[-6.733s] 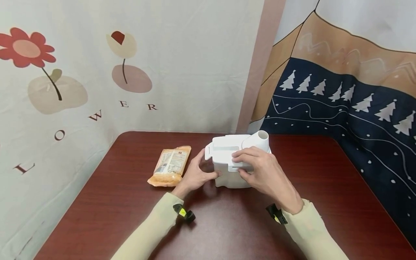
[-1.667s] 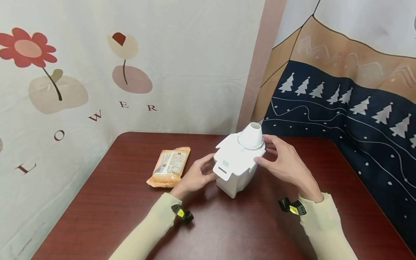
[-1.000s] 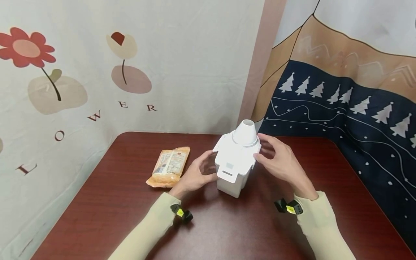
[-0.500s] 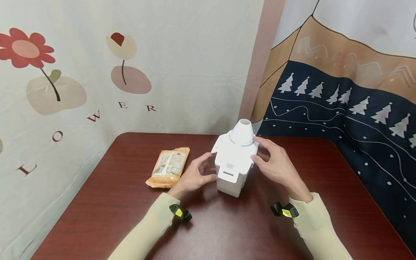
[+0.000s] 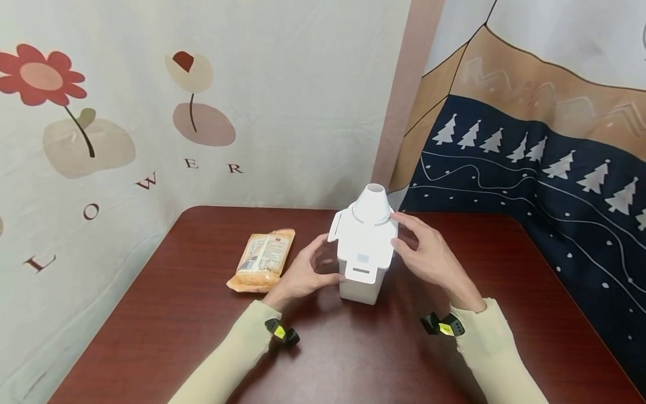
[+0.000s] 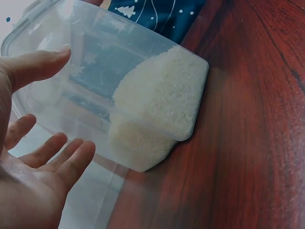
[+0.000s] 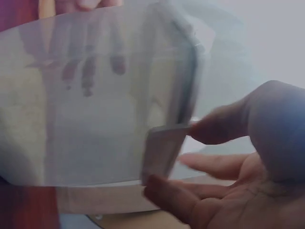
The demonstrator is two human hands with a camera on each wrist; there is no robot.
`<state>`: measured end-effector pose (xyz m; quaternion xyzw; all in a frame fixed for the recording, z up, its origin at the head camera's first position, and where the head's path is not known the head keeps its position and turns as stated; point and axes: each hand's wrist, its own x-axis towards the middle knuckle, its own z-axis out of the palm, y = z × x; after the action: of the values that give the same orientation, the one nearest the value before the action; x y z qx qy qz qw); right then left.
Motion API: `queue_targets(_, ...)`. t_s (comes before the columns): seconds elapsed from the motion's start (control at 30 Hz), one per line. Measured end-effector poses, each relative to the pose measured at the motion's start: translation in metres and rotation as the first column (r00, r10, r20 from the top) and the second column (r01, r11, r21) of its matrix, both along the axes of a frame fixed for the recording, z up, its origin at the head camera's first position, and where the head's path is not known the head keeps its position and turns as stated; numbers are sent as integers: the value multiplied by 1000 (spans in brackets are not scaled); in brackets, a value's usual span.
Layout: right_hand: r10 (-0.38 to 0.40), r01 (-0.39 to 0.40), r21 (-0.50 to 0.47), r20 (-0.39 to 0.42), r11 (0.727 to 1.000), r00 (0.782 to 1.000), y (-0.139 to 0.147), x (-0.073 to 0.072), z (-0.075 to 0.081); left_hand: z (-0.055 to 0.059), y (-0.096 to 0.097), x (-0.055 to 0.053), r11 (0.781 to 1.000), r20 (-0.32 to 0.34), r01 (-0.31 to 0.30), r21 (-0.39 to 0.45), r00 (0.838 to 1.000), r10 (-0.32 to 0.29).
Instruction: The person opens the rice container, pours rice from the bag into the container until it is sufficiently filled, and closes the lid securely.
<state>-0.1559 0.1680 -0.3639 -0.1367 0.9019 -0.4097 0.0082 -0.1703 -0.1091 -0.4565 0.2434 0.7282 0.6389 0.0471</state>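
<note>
A translucent plastic rice container (image 5: pixel 364 289) with a white lid (image 5: pixel 362 241) stands upright on the table. White rice (image 6: pixel 159 90) fills its lower part in the left wrist view. A white cone-shaped cap (image 5: pixel 373 205) rises from the far part of the lid. My left hand (image 5: pixel 303 274) is at the container's left side, thumb near its front corner, fingers spread and relaxed. My right hand (image 5: pixel 429 252) holds the lid's right edge; in the blurred right wrist view, thumb and a finger meet the ends of a side flap (image 7: pixel 164 152).
An orange-and-clear plastic packet (image 5: pixel 264 261) with a printed label lies left of the left hand. The dark red wooden table (image 5: pixel 343 359) ends at a printed curtain (image 5: pixel 303 112) behind. Each wrist wears a small black camera strap.
Since the oldest frame the container has been turned, so its cap now points to the far side. My right hand has moved from the lid's front edge to its right edge.
</note>
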Motion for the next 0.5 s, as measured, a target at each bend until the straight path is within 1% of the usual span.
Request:
queue_targets(0.07,5,-5,4,13,1000,1000,0,2,2,-1,0,1,1000,-6,20,-3,1000,-20)
queue_targets(0.13,15,-15,11,8,1000,1000,0,4,3,-2,0,2,999,-6,40,4,999,-40)
queue_targets(0.23,31,-31,25,-12,999,999,-2,6,1,-3,1,3,998,-8,53,20,999,-53)
queue_targets(0.33,43,-43,23,-32,999,999,-2,5,0,-3,3,3,999,-7,40,34,999,-40)
queue_targets(0.5,60,-61,-8,-52,998,997,0,-1,-4,-2,7,5,999,5,-7,38,1000,7)
